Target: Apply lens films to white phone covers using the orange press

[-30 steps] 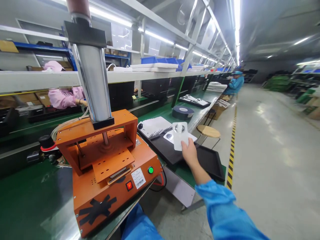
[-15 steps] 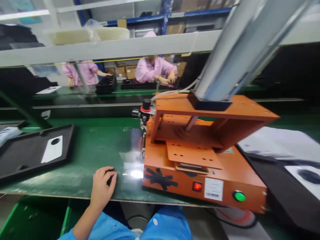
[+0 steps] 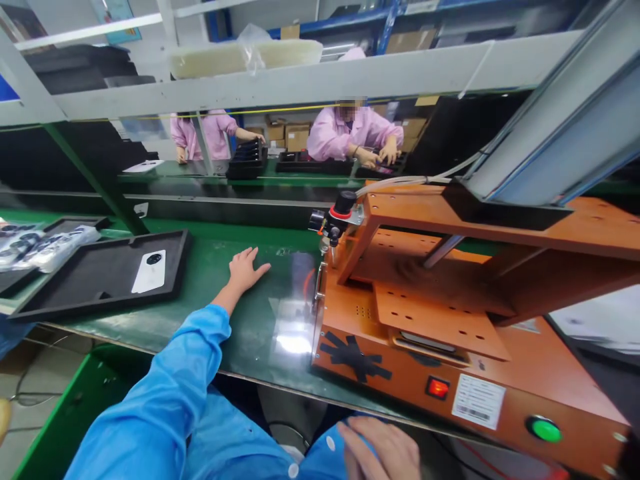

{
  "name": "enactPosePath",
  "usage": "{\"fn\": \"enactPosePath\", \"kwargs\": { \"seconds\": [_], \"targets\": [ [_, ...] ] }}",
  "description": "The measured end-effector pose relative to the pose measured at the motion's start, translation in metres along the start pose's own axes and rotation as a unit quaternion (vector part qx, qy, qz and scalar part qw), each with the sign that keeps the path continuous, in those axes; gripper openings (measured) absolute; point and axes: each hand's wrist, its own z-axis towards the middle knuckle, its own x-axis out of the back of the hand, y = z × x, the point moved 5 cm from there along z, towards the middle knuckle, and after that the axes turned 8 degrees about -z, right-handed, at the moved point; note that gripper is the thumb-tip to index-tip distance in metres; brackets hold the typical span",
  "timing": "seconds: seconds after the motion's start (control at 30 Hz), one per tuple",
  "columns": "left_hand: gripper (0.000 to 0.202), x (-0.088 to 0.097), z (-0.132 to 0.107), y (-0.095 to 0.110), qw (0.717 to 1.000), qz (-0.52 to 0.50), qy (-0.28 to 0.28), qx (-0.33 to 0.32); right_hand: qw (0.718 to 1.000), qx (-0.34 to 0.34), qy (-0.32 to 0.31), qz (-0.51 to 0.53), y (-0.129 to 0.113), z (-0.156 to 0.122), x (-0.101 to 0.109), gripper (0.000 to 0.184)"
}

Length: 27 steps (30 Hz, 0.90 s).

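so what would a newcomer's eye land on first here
Probably the bulky orange press filling the right side, with a glowing green button and a lit red switch on its front. After that, likely the white piece with a black disc, stark against the black tray on the left.

The right hand (image 3: 385, 450) is cut off by the bottom edge, its palm hidden from view. The orange press (image 3: 445, 320) and its cylinder (image 3: 555, 127) are cropped at the right, and the label's (image 3: 479, 401) print is too small to be read. The white sheets (image 3: 603, 317) are blurred and partly cut off.
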Motion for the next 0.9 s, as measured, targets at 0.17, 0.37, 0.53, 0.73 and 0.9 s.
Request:
{"fn": "enactPosePath", "kwargs": {
  "seconds": [0.17,0.37,0.53,0.73,0.9],
  "targets": [
    [0.06,-0.002,0.004,-0.003,0.998,-0.028,-0.053,0.004,0.996,-0.025,0.009,0.083,-0.039,0.014,-0.029,0.026],
    [0.031,0.029,-0.06,0.004,0.992,-0.116,-0.048,0.007,0.977,-0.054,-0.026,0.207,-0.039,0.044,-0.028,0.027],
    [0.064,0.044,-0.166,0.058,0.93,-0.329,-0.163,-0.019,0.957,-0.184,-0.044,0.219,-0.036,0.078,-0.026,0.025],
    [0.104,0.037,-0.237,0.084,0.823,-0.526,-0.176,0.122,0.841,-0.373,-0.09,0.382,-0.034,0.067,-0.052,0.017],
    [0.052,0.008,-0.249,0.071,0.706,-0.639,-0.154,0.263,0.825,-0.396,-0.103,0.389,-0.029,0.056,-0.055,0.009]
  ]
}}
